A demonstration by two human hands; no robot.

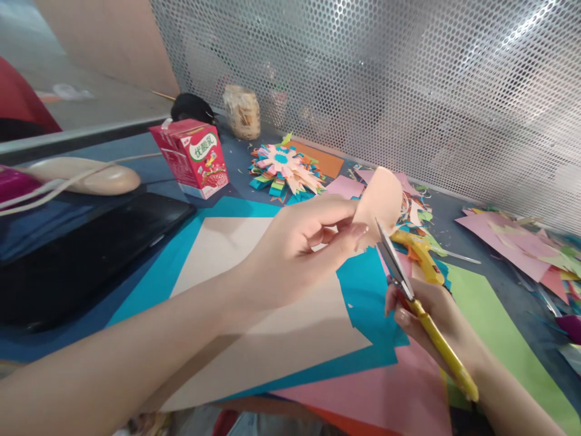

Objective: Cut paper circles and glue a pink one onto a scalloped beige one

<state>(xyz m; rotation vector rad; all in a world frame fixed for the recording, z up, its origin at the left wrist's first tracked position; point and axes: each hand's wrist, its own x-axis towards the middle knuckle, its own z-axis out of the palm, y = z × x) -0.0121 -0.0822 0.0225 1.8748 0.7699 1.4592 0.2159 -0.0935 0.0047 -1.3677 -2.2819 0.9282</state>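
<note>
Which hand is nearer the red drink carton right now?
Left. The left hand, pinching the peach paper, sits right of the red drink carton; the right hand, holding the yellow scissors, is farther right and closer to the person.

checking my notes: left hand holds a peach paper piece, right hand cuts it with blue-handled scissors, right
No: the head view shows the scissors have yellow handles, not blue. The left hand does hold the peach paper piece and the right hand cuts it.

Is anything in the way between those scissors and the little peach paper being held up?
Nothing visible. The scissors in the right hand meet the lower edge of the peach paper, pinched in the left hand. Only the left fingertips sit close beside the blades.
</note>
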